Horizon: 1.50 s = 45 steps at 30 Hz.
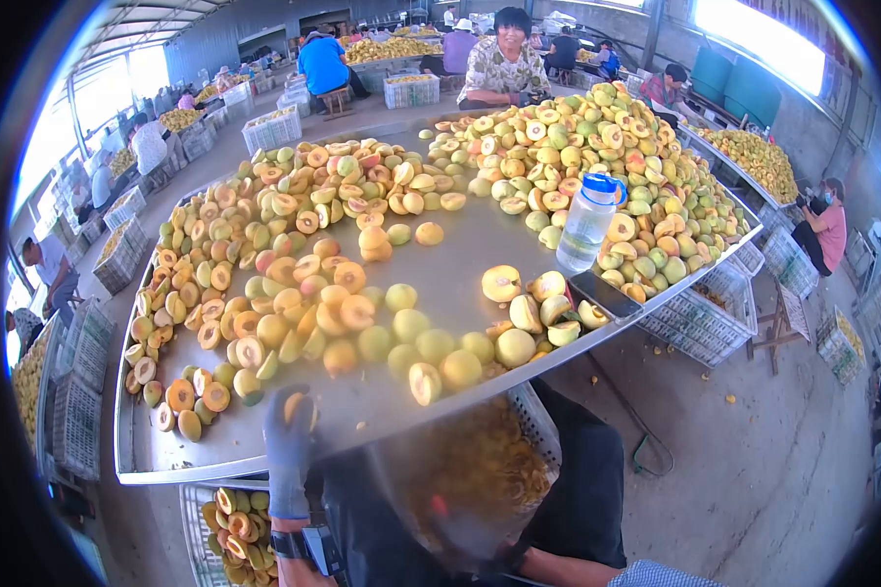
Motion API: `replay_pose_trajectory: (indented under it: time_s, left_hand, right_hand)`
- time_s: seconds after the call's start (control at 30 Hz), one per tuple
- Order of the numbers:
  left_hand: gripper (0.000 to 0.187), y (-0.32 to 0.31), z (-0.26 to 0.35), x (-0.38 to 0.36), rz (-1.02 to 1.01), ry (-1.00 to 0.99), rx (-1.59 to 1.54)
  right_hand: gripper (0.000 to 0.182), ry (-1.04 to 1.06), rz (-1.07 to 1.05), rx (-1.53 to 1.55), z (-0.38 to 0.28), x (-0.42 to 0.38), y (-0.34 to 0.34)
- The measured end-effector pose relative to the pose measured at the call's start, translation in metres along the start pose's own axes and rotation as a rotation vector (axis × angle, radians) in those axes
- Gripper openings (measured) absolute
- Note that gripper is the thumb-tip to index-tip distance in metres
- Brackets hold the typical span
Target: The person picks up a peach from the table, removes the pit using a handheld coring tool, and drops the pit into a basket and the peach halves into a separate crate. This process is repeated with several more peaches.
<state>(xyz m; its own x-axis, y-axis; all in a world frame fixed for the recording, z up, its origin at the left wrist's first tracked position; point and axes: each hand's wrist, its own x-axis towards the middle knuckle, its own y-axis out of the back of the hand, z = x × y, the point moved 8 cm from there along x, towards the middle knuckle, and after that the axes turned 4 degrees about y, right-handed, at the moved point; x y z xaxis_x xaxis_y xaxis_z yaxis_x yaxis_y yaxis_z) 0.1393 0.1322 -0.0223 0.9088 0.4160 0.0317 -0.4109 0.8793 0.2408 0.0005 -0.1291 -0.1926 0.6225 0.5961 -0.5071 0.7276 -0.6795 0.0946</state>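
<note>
My left hand, in a grey-blue glove, is raised at the near edge of a big metal table. Its fingers are closed on a peach piece. Whole and halved peaches lie in heaps just beyond it. My right forearm comes in at the bottom, and its hand is hidden behind a blurred white basket of yellow-brown scraps close to my body.
A clear water bottle with a blue cap and a dark phone sit near the table's right edge. A crate of peach halves stands below on the left. A seated person works across the table; others and crates surround it.
</note>
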Motion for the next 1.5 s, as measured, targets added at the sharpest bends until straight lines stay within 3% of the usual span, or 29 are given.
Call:
replay_pose_trajectory:
  time_s: [0.13, 0.17, 0.2, 0.3, 0.53, 0.57, 0.6, 0.7, 0.83, 0.9, 1.03, 1.07, 1.1, 1.13, 1.17, 1.2, 1.3, 1.33, 1.4, 1.5]
  left_hand:
    - [0.022, 0.003, 0.001, 0.0, 0.008, -0.07, 0.023]
    - [0.022, 0.002, 0.001, -0.002, 0.001, -0.05, 0.008]
    - [0.022, 0.001, 0.003, -0.003, 0.0, -0.048, 0.007]
    - [0.022, -0.001, 0.009, -0.005, -0.002, -0.014, 0.017]
    - [0.021, -0.005, 0.014, -0.001, -0.003, -0.024, -0.017]
    - [0.02, -0.005, 0.015, -0.001, 0.007, -0.05, -0.014]
    - [0.02, -0.005, 0.015, -0.001, 0.007, -0.05, -0.015]
    - [0.021, -0.005, 0.015, -0.002, -0.005, -0.037, -0.008]
    - [0.021, -0.006, 0.017, -0.002, -0.01, -0.04, 0.006]
    - [0.021, -0.006, 0.016, -0.001, -0.009, -0.037, 0.007]
    - [0.021, -0.007, 0.019, -0.004, -0.007, -0.018, 0.002]
    - [0.022, -0.006, 0.021, -0.005, -0.003, 0.002, -0.009]
    - [0.022, -0.004, 0.02, -0.002, 0.006, -0.006, -0.011]
    - [0.022, -0.002, 0.015, 0.0, 0.006, -0.018, 0.005]
    - [0.022, -0.001, 0.009, 0.004, 0.008, -0.035, 0.019]
    - [0.022, 0.0, 0.003, 0.007, 0.016, -0.113, 0.04]
    - [0.021, -0.002, 0.016, -0.001, -0.001, -0.003, 0.024]
    - [0.019, -0.002, 0.014, 0.002, -0.004, -0.083, 0.015]
    - [0.017, -0.004, 0.005, 0.005, -0.007, -0.113, -0.008]
    - [0.017, -0.003, 0.012, 0.002, -0.021, -0.147, -0.025]
  right_hand:
    - [0.056, -0.035, 0.036, 0.129, 0.015, 0.007, -0.004]
    - [0.043, 0.076, 0.187, 0.15, 0.011, 0.008, 0.002]
    - [0.046, 0.187, 0.337, 0.169, 0.007, 0.006, 0.009]
    - [0.046, 0.229, 0.383, 0.203, 0.005, 0.006, 0.009]
    - [0.048, 0.183, 0.269, 0.17, -0.003, 0.013, 0.021]
    - [0.036, 0.09, 0.151, 0.153, 0.001, 0.013, 0.016]
    - [0.039, -0.004, 0.033, 0.134, 0.005, 0.012, 0.009]
    - [0.033, 0.083, 0.074, -0.023, -0.008, 0.01, 0.012]
    - [0.033, 0.086, 0.105, 0.093, 0.005, 0.017, 0.006]
    - [0.047, 0.204, 0.247, 0.224, -0.002, 0.017, 0.013]
    - [0.046, 0.212, 0.276, 0.257, -0.002, 0.013, 0.016]
    - [0.035, 0.076, 0.183, 0.214, -0.002, 0.008, 0.013]
    - [0.042, -0.051, 0.088, 0.163, -0.001, 0.008, 0.012]
    - [0.042, -0.043, 0.084, 0.159, -0.002, 0.009, 0.009]
    - [0.035, 0.094, 0.202, 0.158, -0.011, 0.009, 0.014]
    - [0.045, 0.228, 0.319, 0.161, -0.019, 0.007, 0.021]
    - [0.044, 0.169, 0.305, 0.183, -0.016, 0.006, 0.018]
    - [0.044, 0.167, 0.302, 0.181, -0.021, 0.003, 0.019]
    - [0.042, 0.015, 0.204, 0.541, -0.02, 0.001, 0.013]
    - [0.041, 0.167, 0.265, 0.424, -0.002, 0.011, 0.01]
